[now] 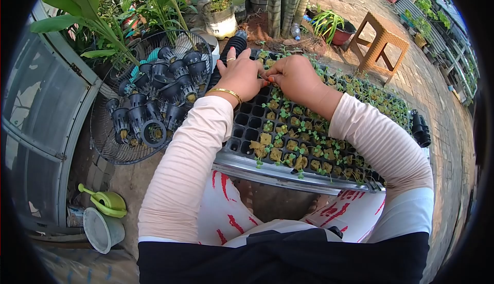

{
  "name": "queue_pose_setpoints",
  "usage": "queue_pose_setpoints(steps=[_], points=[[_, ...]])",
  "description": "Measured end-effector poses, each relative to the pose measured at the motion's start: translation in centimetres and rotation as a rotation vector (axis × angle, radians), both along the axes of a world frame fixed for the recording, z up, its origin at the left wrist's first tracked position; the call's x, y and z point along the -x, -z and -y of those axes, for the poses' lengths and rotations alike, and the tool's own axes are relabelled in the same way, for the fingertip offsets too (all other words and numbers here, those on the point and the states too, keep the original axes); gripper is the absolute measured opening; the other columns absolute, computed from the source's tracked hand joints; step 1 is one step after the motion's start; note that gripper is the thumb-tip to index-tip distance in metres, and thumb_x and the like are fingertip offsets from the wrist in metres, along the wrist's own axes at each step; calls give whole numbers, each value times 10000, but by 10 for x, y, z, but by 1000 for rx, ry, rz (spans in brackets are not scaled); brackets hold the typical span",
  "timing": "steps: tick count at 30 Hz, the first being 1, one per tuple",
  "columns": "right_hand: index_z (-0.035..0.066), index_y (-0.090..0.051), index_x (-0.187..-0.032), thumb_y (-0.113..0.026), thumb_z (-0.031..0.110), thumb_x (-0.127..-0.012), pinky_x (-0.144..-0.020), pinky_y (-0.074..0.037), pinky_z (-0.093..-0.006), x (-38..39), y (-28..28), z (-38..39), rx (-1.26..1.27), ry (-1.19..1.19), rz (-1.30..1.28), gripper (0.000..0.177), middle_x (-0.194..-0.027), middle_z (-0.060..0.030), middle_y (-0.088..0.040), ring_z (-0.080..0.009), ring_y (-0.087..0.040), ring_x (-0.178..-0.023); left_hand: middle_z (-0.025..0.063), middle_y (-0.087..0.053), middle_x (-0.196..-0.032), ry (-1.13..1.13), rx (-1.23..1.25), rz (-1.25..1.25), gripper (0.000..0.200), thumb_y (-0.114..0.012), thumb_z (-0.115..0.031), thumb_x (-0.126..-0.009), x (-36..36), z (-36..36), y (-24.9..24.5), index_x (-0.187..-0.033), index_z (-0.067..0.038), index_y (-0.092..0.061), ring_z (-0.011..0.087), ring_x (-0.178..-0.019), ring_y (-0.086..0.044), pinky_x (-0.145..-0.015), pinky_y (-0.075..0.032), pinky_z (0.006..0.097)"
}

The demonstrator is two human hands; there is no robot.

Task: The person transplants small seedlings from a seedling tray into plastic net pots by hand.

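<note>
Both hands meet over the back left part of a black seedling tray (250, 122). My left hand (241, 75), with a ring and a gold bracelet, has its fingers partly spread, and its thumb reaches toward the other hand. My right hand (297, 79) is closed in a pinch beside it, its fingertips low over the cells; whatever is between them is too small to make out. Small green seedlings (285, 113) in brown sponge plugs (275, 154) fill many cells. Several cells on the left side hold no plugs.
A wire basket (98, 137) of black net pots (138, 114) stands at left. More black pots lie behind my left hand and at the tray's right end (420, 128). A watering can (108, 203), a bucket (103, 231), a brown stool (381, 42) and potted plants surround the table.
</note>
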State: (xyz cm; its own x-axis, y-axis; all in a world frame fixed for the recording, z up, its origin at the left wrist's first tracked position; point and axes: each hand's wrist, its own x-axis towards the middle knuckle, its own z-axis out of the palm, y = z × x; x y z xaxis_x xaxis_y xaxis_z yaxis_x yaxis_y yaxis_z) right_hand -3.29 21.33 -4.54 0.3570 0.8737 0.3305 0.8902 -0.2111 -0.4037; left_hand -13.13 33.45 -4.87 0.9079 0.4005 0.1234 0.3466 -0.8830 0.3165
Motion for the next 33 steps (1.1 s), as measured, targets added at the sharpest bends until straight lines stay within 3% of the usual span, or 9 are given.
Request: queue_pose_setpoints(steps=[5, 22, 25, 27, 28, 29, 30, 31, 33], points=[[73, -703, -801, -670, 147, -713, -642, -476, -362, 0, -3, 4, -96, 115, -238, 120, -743, -131, -637, -286, -611, -676, 149, -287, -1415, 8, 16, 11, 172, -706, -292, -734, 0, -1, 1, -894, -231, -692, 398, -1333, -146, -1012, -121, 642], [43, -689, -804, -647, 132, -721, -668, -474, -378, 6, -19, 8, -175, 72, -126, 129, -745, -160, -633, -314, -607, -708, 141, -271, -1428, 8, 84, 41, 163, -652, -311, -765, -1, -8, -4, -895, -216, -684, 395, -1339, -127, -1023, -82, 626], [25, -677, -801, -644, 133, -731, -655, -477, -370, 5, -29, 10, -176, 49, -97, 133, -734, -158, -633, -302, -611, -691, 167, -332, -1399, -9, 91, 41, 180, -646, -307, -767, -1, -14, -6, -903, -191, -663, 374, -1335, -173, -1047, -122, 543], [12, -668, -804, -643, 132, -745, -642, -479, -360, 2, -39, 12, -196, 36, -81, 136, -724, -153, -634, -284, -618, -676, 193, -383, -1361, 89, 106, 124, 186, -640, -274, -772, -2, -25, -5, -900, -143, -668, 344, -1305, -282, -1056, -191, 417], [-3, -651, -837, -619, 120, -794, -634, -468, -314, 1, -48, 14, -252, 50, -169, 134, -751, -99, -643, -198, -602, -682, 193, -383, -1361, 89, 104, 125, 186, -640, -274, -772, 0, -26, -10, -900, -143, -668, 344, -1305, -282, -1056, -191, 417], [-18, -634, -870, -596, 108, -843, -626, -457, -267, 2, -56, 17, -309, 63, -258, 135, -778, -46, -652, -111, -587, -687, 173, -457, -1289, 114, 165, 133, 181, -637, -246, -777, 2, -28, -16, -888, -105, -661, 297, -1227, -378, -1016, -246, 358], [-18, -614, -889, -543, 119, -888, -674, -451, -239, 4, -65, 21, -328, 69, -378, 155, -799, -27, -642, -89, -573, -736, 153, -530, -1217, 140, 226, 141, 179, -634, -218, -782, 5, -27, -25, -875, -67, -654, 250, -1149, -475, -976, -302, 299], [-18, -614, -889, -543, 119, -888, -674, -451, -239, 5, -73, 25, -332, 70, -377, 155, -799, -27, -642, -89, -573, -736, 153, -530, -1217, 141, 222, 141, 179, -634, -218, -782, 7, -28, -30, -875, -67, -654, 250, -1149, -475, -976, -302, 299], [-38, -617, -874, -532, 84, -882, -673, -469, -230, 6, -84, 35, -444, 14, -491, 149, -774, -74, -643, -100, -589, -711, 61, -582, -1011, 163, 651, 223, 147, -625, -162, -789, 11, -27, -39, -842, -25, -638, 141, -937, -523, -856, -367, 255]])
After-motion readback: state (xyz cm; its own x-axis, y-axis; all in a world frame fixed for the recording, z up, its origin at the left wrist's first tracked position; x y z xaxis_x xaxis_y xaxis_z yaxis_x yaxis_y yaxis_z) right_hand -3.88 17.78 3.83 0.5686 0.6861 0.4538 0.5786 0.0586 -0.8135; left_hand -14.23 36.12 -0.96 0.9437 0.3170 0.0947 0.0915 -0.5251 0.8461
